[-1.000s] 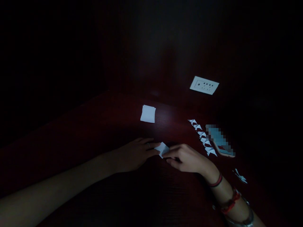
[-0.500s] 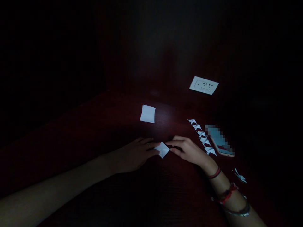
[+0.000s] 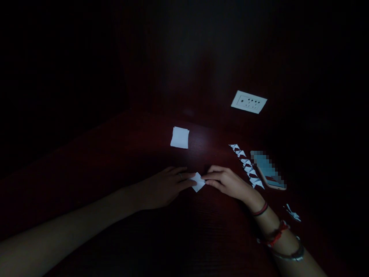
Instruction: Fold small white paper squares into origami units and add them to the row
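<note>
A small white folded paper (image 3: 198,181) lies on the dark red table (image 3: 121,161) between my two hands. My left hand (image 3: 165,187) lies flat with its fingertips pressed on the paper's left edge; a ring shows on one finger. My right hand (image 3: 226,181) has its fingers stretched toward the paper's right corner and touches it. Red bands and a metal bangle circle my right wrist.
A white paper stack (image 3: 180,137) sits farther back. A row of small folded white pieces (image 3: 246,166) runs diagonally at the right, beside a phone (image 3: 268,171). One more folded piece (image 3: 293,212) lies near my right forearm. A white wall socket (image 3: 248,102) is behind. The room is very dark.
My right hand lifted off the paper's lower edge, opened out and now touches its right corner with stretched fingers. The paper has turned flatter. My left hand has stayed put.
</note>
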A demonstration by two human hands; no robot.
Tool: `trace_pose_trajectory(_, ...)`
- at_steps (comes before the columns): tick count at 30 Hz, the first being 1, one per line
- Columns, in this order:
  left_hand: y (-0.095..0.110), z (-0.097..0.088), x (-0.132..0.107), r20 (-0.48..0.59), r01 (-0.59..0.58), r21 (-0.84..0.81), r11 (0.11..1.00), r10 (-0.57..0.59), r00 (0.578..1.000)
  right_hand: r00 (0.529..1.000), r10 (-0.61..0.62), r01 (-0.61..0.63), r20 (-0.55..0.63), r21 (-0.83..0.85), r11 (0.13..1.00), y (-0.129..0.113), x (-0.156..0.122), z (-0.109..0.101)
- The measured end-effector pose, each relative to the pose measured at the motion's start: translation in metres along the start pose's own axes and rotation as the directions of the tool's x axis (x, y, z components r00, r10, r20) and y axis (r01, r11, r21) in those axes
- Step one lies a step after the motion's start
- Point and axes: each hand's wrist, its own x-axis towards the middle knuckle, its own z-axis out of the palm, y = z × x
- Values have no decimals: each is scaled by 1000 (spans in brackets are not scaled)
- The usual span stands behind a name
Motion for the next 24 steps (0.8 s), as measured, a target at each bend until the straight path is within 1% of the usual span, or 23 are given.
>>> trace_pose_trajectory(7, -4, 4, 0, 8, -3, 20, 1000, 3, 1000, 999, -41, 40, 22, 19, 999, -9, 2, 0)
trace_pose_trajectory(15, -2, 4, 2, -11, -1, 16, 1000, 1, 1000, 997, -27, 26, 66, 11, 1000, -16, 2, -1)
trace_pose_trajectory(24, -3, 6, 2, -52, 3, 13, 1000, -2, 999, 997, -30, 30, 66, 11, 999, -18, 4, -2)
